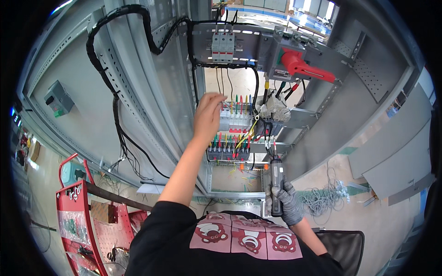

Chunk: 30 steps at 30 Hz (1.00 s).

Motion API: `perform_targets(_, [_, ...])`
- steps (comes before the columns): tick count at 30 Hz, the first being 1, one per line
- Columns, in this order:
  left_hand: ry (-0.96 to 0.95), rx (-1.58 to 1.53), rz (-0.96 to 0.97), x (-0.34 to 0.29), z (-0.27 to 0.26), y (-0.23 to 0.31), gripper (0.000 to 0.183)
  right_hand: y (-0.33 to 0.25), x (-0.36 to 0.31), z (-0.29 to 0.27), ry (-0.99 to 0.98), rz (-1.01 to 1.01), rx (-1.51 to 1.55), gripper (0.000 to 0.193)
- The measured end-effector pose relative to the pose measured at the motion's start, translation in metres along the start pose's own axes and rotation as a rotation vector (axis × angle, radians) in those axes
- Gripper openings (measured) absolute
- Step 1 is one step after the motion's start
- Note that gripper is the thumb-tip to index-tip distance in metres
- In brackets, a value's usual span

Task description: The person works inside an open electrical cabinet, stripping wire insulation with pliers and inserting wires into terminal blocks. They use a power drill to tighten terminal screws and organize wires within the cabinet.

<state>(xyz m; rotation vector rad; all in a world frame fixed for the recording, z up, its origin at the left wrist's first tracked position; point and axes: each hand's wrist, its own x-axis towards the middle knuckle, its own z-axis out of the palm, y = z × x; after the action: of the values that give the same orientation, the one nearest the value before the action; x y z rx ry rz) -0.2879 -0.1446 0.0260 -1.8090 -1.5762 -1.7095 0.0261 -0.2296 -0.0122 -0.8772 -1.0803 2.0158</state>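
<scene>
My left hand (209, 114) is bare and reaches into the metal cabinet, with its fingers closed at the upper edge of a row of white circuit breakers (237, 121). Thin dark wires (223, 81) hang down to its fingertips, and one appears pinched there; the exact grip is partly hidden. My right hand (286, 202), in a grey glove, is wrapped around a dark electric screwdriver (277, 179). The screwdriver stands upright, its bit pointing up toward the cabinet, below and to the right of the breakers. Coloured wires (241, 105) enter the breakers from above.
Higher up sit a three-pole fuse holder (223, 46) and a switch with a red rotary handle (304, 66). Below the breakers is a row of dark terminal devices (228, 153). A red tool cart (87, 221) stands left, a tangle of wire (324, 195) lies right.
</scene>
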Motion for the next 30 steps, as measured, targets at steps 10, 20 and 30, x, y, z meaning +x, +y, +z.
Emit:
perform_targets(10, [-0.314,0.059,0.191,0.041,0.003,0.005,0.019,0.027,0.022,0.013,-0.022,0.016,0.073,0.031])
perform_targets(20, [-0.05,-0.705,-0.297,0.066,0.044,-0.017,0.015,0.005,0.04,0.044,-0.053,-0.092,0.085,0.03])
perform_targets(30, [-0.229,-0.682,-0.225,0.053,0.042,-0.01,0.023,0.001,0.043,0.058,0.03,-0.199,0.078,0.037])
